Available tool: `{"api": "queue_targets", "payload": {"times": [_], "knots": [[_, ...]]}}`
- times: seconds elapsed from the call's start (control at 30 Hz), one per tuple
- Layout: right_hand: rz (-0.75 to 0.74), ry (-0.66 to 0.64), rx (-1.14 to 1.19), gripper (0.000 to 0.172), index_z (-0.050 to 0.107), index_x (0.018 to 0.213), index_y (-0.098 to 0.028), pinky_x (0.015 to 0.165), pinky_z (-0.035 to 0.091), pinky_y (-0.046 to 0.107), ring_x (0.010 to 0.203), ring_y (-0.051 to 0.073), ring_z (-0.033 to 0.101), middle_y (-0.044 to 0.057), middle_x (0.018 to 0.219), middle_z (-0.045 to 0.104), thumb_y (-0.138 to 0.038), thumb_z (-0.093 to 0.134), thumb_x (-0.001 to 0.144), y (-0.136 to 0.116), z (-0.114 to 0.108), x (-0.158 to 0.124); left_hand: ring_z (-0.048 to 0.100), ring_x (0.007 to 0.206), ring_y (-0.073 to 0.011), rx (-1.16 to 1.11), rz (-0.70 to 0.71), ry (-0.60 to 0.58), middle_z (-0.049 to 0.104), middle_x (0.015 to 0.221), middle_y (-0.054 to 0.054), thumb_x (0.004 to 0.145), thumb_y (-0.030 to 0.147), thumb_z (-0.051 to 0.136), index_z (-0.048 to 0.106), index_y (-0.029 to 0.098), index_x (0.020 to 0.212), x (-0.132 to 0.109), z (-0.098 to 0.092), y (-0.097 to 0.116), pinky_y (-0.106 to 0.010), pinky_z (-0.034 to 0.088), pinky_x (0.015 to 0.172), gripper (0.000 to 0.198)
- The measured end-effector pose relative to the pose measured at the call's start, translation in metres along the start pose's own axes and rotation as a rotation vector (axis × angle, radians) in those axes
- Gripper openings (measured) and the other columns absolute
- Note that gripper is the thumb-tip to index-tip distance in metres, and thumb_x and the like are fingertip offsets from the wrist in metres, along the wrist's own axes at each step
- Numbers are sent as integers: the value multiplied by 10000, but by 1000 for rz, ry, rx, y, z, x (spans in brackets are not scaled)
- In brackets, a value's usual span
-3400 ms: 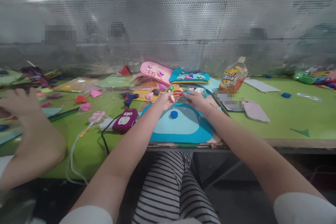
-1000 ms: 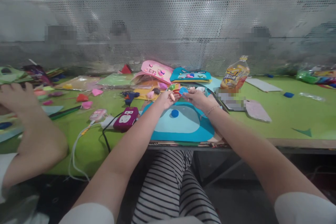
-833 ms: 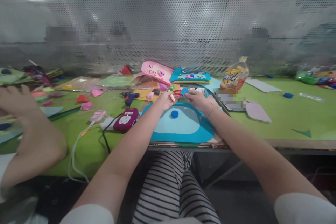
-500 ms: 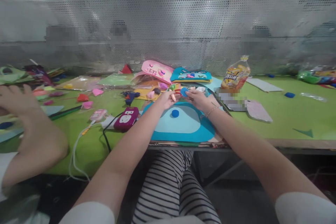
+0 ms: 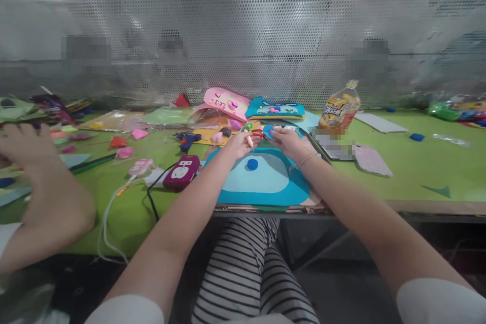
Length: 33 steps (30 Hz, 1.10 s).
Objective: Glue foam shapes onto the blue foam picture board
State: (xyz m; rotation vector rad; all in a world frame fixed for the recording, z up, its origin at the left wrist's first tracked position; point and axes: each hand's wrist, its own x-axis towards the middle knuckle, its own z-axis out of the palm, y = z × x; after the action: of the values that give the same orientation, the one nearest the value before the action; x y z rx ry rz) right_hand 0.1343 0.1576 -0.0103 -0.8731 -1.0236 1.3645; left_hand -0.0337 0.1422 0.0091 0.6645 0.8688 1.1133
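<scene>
A round blue disc (image 5: 268, 131) is pinched between the thumb and fingers of my right hand (image 5: 289, 143). Close by on the left, my left hand (image 5: 241, 145) has its fingers stretched toward the disc and its thumb apart, with nothing clearly held. Below both hands lies a blue sheet (image 5: 301, 193) with a pale blue rounded shape (image 5: 261, 177) on it. A small dark blue round piece (image 5: 252, 164) rests on that pale shape. Small coloured pieces just beyond my fingers are partly hidden by them.
Left of my forearm are a maroon device (image 5: 183, 173) and a white cable (image 5: 104, 223). Another person's arm (image 5: 53, 187) reaches in at far left. Decorated pink (image 5: 224, 101) and teal (image 5: 279, 109) pieces lie behind; a snack bag (image 5: 339, 111) and a phone (image 5: 372, 160) are on the right.
The blue disc has shifted slightly right and up in my right hand, showing a bit more of its face. My left hand has hardly moved.
</scene>
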Motion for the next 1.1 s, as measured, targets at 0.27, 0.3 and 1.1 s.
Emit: {"api": "queue_targets", "payload": {"times": [0.27,0.3,1.1], "knots": [[93,-108,25,61,623,761,-155,703,567,244,672,117,662,37,731,692,-202,656,778,2,4,-5,661,727,-164,11,-3,19,669,706,-98,814,103,474,602,111,833,-3,3,1,-259,514,718,130],[97,-124,14,50,630,770,-154,706,563,230,682,111,662,36,745,695,-192,663,770,3,4,-5,661,723,-164,8,-4,25,670,707,-97,814,102,472,602,113,842,-4,4,1,-262,516,715,134],[62,-53,-63,320,610,843,-165,591,545,183,631,101,645,-20,667,664,-83,772,580,7,1,-2,655,677,-160,7,-3,21,663,684,-98,804,100,482,621,106,855,-6,4,1,-256,509,693,148]]}}
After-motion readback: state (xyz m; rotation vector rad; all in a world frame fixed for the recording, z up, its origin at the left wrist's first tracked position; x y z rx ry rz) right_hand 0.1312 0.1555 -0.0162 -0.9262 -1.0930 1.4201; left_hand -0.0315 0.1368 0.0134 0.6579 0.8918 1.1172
